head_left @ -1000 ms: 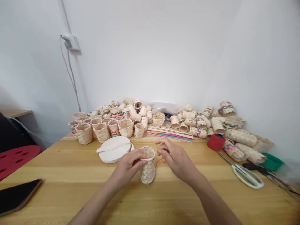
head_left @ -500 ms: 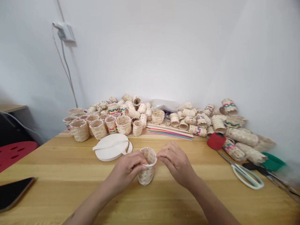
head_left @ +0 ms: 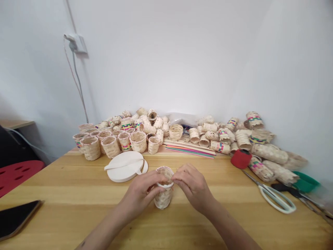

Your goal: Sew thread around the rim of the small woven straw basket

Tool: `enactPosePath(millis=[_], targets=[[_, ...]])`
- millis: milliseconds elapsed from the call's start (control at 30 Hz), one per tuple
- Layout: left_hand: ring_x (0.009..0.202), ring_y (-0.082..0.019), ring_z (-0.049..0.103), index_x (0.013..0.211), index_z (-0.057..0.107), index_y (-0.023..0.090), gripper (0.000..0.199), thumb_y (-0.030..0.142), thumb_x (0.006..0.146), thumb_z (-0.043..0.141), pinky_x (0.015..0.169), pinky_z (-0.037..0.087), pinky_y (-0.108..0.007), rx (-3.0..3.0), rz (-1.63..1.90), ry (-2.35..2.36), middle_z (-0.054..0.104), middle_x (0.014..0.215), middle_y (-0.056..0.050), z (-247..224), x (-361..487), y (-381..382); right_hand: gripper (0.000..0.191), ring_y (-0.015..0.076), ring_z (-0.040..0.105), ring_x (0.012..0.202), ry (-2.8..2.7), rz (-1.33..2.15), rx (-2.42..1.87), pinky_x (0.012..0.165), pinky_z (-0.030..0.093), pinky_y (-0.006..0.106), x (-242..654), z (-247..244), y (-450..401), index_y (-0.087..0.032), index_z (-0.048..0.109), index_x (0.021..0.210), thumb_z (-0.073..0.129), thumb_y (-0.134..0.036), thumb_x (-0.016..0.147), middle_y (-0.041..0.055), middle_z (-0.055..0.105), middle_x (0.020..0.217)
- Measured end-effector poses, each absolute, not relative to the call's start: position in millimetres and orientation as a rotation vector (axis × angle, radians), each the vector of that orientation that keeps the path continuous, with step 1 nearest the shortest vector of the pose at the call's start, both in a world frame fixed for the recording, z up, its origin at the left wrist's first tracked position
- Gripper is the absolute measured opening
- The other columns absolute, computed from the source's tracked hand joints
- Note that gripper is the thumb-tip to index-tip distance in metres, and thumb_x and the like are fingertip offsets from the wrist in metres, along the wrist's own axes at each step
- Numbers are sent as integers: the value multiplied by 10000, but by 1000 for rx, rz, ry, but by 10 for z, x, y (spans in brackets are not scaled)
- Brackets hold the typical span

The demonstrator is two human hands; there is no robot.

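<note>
A small woven basket [head_left: 163, 200] stands upright on the wooden table in front of me, its rim wrapped in white tape with pinkish stitching. My left hand [head_left: 144, 187] pinches the near left side of that rim between thumb and fingers. On the right side, my right hand [head_left: 191, 185] has its fingertips pressed together at the rim; whatever is between them is too small to make out. A trace of red thread shows beside the rim near the right fingers. Left of the basket lies a flat roll of white tape [head_left: 125, 168] with a loose end.
Several finished-rim baskets [head_left: 110, 146] stand at the back left. Behind them and to the right lie piles of woven pieces [head_left: 269, 152]. Coloured strips [head_left: 191, 151], scissors [head_left: 277, 199], a red object [head_left: 241, 158], a green scoop-like piece [head_left: 307, 181] and a phone [head_left: 18, 218] surround the work.
My right fingers have moved slightly left and down, in over the basket's rim. My left fingers reach further across the opening. The whole view has shifted slightly.
</note>
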State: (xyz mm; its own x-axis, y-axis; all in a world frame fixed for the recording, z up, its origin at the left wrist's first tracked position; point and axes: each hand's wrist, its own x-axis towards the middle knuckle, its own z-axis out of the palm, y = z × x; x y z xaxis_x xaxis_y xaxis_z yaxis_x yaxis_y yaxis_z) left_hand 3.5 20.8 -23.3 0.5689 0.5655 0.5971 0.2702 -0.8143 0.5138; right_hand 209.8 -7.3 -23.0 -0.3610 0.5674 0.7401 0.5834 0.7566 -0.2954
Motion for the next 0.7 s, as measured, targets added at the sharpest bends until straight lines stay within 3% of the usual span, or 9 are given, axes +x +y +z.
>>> enactPosePath(millis=[533, 700], targets=[[792, -158, 581, 869, 674, 203, 191, 254, 913, 495, 695, 414, -215, 2318, 896, 639, 630, 839, -28, -181, 42, 232, 174, 164, 500, 746, -1969, -72, -888, 643, 400, 276, 2101, -325, -20, -199, 638, 909, 473, -224, 960, 34, 568, 787], [769, -164, 568, 824, 668, 179, 203, 259, 904, 500, 690, 410, -232, 2256, 911, 656, 623, 802, -32, -177, 32, 245, 202, 170, 504, 781, -1980, -98, -866, 663, 408, 286, 2150, -313, -10, -208, 634, 996, 450, -140, 947, 44, 566, 834]])
